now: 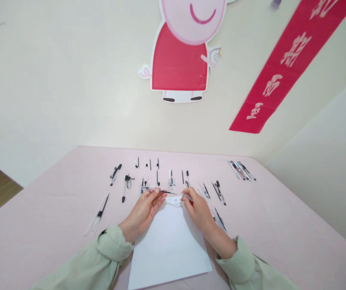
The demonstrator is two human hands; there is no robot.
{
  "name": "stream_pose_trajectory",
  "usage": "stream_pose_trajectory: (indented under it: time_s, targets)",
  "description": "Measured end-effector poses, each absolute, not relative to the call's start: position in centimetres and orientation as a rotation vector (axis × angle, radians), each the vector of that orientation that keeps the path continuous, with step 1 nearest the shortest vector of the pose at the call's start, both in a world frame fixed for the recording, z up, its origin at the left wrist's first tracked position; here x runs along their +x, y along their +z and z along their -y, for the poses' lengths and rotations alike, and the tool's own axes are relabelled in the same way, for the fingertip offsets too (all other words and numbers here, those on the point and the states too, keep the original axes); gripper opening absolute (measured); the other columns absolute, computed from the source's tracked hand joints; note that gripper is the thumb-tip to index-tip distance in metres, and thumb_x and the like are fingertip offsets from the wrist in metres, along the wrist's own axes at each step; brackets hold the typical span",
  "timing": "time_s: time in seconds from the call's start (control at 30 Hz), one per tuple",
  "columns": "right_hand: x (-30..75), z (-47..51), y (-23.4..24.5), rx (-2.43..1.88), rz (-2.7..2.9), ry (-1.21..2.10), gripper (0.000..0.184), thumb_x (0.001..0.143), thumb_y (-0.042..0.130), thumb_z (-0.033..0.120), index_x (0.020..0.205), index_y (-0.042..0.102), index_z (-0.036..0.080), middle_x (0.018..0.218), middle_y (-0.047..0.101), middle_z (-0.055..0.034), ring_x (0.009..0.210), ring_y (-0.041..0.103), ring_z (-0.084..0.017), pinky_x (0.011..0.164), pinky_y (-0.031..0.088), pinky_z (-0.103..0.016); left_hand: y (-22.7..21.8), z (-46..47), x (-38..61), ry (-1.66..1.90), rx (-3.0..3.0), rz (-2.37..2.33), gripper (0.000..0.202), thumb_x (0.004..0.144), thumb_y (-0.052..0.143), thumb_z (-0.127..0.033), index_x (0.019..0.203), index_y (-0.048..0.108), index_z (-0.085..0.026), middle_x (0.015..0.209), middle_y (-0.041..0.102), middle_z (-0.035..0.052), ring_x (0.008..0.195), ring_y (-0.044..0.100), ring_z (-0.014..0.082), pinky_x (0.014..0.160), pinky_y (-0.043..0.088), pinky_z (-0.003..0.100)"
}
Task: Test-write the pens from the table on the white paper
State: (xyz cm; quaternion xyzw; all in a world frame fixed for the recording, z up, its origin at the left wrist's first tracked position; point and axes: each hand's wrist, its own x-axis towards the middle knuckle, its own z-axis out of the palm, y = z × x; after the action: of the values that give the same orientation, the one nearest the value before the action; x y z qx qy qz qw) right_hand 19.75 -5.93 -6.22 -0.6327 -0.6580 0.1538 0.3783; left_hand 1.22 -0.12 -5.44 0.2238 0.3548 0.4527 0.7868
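My left hand [145, 208] pinches a slim pen refill [168, 192], dark along its right part and pale toward the left, lying nearly level between thumb and fingers. Its right end points toward my right hand [199, 208], whose fingers are closed on a clear pen barrel [187, 196], partly hidden by the fingers. A small gap separates the two pieces. Both hands are above the top end of a white sheet of paper [169, 245]. Small printed marks show on a white piece [174, 201] between the hands; its exact form is unclear.
Disassembled pens lie in groups across the pink tablecloth [55, 201], among them clear tubes with a dark refill [100, 211] at left and black-capped parts [219, 192] at right. A row of pens [241, 170] lies at the far right. Behind the table rises a wall [85, 80].
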Motion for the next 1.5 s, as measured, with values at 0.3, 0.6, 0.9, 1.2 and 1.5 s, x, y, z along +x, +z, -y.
stream_pose_trajectory:
  time_s: [0.3, 0.6, 0.9, 1.2, 1.5]
  targets:
    - [19.4, 6.4, -5.4, -1.618, 1.827, 0.247, 0.03, 0.093, 0.048, 0.021, 0.118, 0.063, 0.025, 0.092, 0.063, -0.0057, 0.083, 0.061, -0.02, 0.073, 0.047, -0.03, -5.5, 0.1, 1.2, 0.981, 0.473, -0.762, 0.008, 0.084, 0.067, -0.011, 0.079, 0.063, -0.016, 0.085, 0.071, 0.0031, 0.082, 0.069, 0.0112, 0.081, 0.055, 0.023]
    - [19.0, 6.5, -5.0, -1.61, 1.853, 0.26, 0.034, 0.093, 0.046, 0.02, 0.123, 0.06, 0.024, 0.09, 0.058, -0.0053, 0.08, 0.059, -0.019, 0.072, 0.046, -0.031, -5.8, 0.2, 1.2, 0.987, 0.503, -0.738, 0.006, 0.085, 0.066, -0.011, 0.081, 0.064, -0.015, 0.086, 0.071, 0.0042, 0.083, 0.069, 0.0118, 0.082, 0.056, 0.024]
    - [18.0, 6.7, -4.6, -1.571, 1.876, 0.344, 0.038, 0.09, 0.043, 0.013, 0.124, 0.056, 0.023, 0.098, 0.06, -0.0059, 0.084, 0.06, -0.019, 0.075, 0.046, -0.031, -5.2, 0.6, 1.4, 0.942, 0.544, -0.737, 0.016, 0.089, 0.055, -0.006, 0.08, 0.064, -0.015, 0.088, 0.071, 0.0058, 0.084, 0.068, 0.0118, 0.085, 0.055, 0.025]
    - [17.7, 6.6, -5.4, -1.574, 1.796, 0.423, 0.013, 0.09, 0.047, 0.018, 0.102, 0.05, 0.021, 0.091, 0.065, -0.0036, 0.08, 0.062, -0.019, 0.072, 0.044, -0.029, -5.5, 0.8, 1.5, 0.882, 0.583, -0.705, 0.017, 0.089, 0.056, -0.006, 0.079, 0.067, -0.013, 0.088, 0.07, 0.0057, 0.085, 0.067, 0.0118, 0.087, 0.054, 0.024]
    - [17.6, 6.3, -5.5, -1.596, 1.833, 0.364, 0.012, 0.092, 0.048, 0.019, 0.103, 0.051, 0.021, 0.092, 0.067, -0.0042, 0.083, 0.063, -0.02, 0.073, 0.043, -0.03, -5.7, 1.0, 1.5, 0.843, 0.581, -0.697, 0.018, 0.09, 0.055, -0.007, 0.081, 0.068, -0.014, 0.089, 0.07, 0.0051, 0.085, 0.067, 0.0118, 0.086, 0.053, 0.024]
